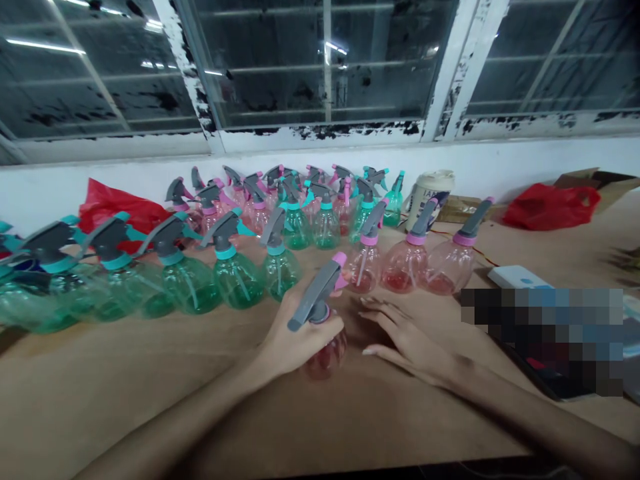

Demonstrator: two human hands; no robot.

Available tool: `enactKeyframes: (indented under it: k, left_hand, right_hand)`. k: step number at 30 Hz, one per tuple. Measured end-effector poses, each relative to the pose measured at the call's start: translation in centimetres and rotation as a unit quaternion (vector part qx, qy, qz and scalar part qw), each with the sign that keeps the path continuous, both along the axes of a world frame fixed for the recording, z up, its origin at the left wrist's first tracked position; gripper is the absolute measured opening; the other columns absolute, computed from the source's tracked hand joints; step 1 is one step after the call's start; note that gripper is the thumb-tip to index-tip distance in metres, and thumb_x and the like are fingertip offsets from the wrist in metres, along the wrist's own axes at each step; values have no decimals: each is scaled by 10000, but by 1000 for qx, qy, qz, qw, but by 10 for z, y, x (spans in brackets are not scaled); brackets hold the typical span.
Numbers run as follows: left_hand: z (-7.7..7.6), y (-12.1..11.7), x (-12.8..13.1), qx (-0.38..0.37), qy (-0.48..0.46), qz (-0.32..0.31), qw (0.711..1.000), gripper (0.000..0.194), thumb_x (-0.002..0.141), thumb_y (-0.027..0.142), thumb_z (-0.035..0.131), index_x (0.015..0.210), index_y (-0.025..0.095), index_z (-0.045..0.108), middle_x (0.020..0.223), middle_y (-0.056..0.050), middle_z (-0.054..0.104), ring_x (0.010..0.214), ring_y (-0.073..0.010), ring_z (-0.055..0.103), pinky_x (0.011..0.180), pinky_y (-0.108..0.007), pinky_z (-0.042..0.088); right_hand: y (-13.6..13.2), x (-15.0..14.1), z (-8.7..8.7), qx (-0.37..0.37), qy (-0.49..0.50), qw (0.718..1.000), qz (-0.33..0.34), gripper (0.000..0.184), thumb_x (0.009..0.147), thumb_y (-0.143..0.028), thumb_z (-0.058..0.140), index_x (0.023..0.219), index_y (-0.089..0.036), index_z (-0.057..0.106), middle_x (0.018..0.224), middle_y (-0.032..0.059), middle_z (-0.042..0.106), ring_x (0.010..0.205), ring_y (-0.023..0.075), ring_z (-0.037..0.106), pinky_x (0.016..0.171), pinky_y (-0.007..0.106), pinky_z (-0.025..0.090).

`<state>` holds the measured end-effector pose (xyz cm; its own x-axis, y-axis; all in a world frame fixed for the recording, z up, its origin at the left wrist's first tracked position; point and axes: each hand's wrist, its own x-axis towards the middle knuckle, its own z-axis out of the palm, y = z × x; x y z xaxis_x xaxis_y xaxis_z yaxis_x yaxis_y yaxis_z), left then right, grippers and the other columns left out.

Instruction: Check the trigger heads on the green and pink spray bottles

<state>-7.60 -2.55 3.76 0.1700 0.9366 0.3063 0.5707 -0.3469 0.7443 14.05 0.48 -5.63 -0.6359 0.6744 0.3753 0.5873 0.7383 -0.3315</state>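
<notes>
My left hand (295,333) is wrapped round the neck of a pink spray bottle (326,353) with a grey and pink trigger head. The bottle is near the middle of the table, its nozzle pointing away to the right. Just right of it, my right hand (400,337) hovers over or rests on the tabletop, fingers stretched out and holding nothing. Beyond my hands, three pink spray bottles (404,267) stand in a row. To the left runs a row of several green spray bottles (237,280) with turquoise collars.
Behind stand several more pink and green spray bottles (326,227). A paper cup (425,193), red plastic bags (550,205) and a cardboard box (595,180) lie along the wall. At right, a white device (520,277) sits near a dark, pixelated object (565,387). The brown table (125,393) ends in front.
</notes>
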Motion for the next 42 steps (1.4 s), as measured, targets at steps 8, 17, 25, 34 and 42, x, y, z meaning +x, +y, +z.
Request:
enactKeyframes:
  k: [8,17,25,34,42]
  left_hand:
    - [9,8,5,-6,-4,-5,1000,253,652,250,480,893,229,556,553,45,470,464,-138,432,490,-284,439]
    - [7,16,7,-7,9,-31,999,71,638,261,440,681,249,495,570,27,482,539,-167,473,568,-313,454]
    - [5,17,7,-46,-23,-76,996,115,667,206,432,607,232,338,477,80,300,449,-109,311,453,-239,308]
    - [8,16,12,-34,-22,-52,998,219,644,83,472,817,219,468,519,97,401,446,-95,395,448,-197,335]
    - [8,17,12,7,-28,-56,998,309,663,75,486,931,225,506,660,69,456,528,-97,429,530,-205,377]
  right_hand:
    - [7,-1,-12,-14,-7,1000,-15,493,866,-469,498,1260,-173,498,1313,135,530,1240,261,453,1009,491,398]
    - [5,-1,-12,-19,-8,999,-27,473,884,-430,486,1276,-166,490,1316,122,533,1242,259,453,1016,489,400]
    - [5,-1,-13,1,-4,1000,-30,474,877,-410,503,1288,-174,488,1301,118,548,1233,258,465,1016,484,399]
    - [3,-2,-13,-12,-12,999,-43,488,874,-406,511,1298,-167,482,1329,103,526,1257,246,437,1034,463,388]
    - [1,-2,-16,-2,-7,999,-48,518,882,-395,502,1346,-177,429,1361,97,491,1272,246,418,1040,467,379]
